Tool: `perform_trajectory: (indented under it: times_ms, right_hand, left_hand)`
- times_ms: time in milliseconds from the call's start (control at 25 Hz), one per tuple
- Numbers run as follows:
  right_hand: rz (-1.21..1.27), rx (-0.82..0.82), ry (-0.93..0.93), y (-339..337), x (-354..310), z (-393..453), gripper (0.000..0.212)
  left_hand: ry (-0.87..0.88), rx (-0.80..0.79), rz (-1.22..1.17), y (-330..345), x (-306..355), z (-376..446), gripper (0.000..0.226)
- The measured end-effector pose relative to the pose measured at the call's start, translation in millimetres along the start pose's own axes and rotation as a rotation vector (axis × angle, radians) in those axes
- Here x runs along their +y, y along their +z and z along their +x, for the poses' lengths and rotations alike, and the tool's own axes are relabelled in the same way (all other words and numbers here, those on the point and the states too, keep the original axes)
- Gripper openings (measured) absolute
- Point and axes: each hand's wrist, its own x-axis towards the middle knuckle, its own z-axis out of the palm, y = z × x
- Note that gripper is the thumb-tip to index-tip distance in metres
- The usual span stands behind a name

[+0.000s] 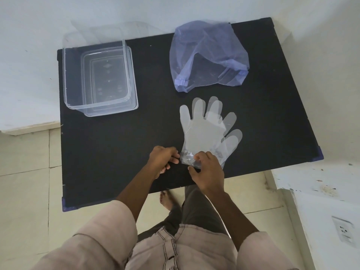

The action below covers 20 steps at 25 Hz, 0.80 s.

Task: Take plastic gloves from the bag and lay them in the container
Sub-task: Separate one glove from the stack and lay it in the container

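This looks like a plain room in a home rather than a workshop or lab. A small black bench [116, 152] stands with its far edge against a bare white wall [29, 55], on a pale tiled floor [25, 162], and a wall socket [343, 230] sits low beyond its near right corner.

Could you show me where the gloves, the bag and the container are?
gloves [202, 133], head view, on the flat palm of the stack.
bag [206, 57], head view, on its crumpled bluish middle.
container [101, 109], head view, on its near rim.
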Motion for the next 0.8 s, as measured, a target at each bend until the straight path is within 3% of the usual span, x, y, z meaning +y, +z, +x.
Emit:
perform_trajectory:
  times_ms: [280, 560, 800]
  right_hand:
    - [0.06, -0.021, 0.023, 2.3, 3.2, -2.8, 0.031]
    - [0.081, -0.001, 0.022, 3.5, 1.3, -1.4, 0.027]
    - [0.06, -0.015, 0.026, 4.5, 2.1, -1.8, 0.027]
  left_hand:
    - [0.021, -0.028, 0.051, 4.7, 4.6, 4.0, 0.022]
    - [0.153, 0.203, 0.06, 0.8, -3.6, 0.8, 0.015]
    - [0.203, 0.034, 0.032, 7.8, -3.6, -0.6, 0.025]
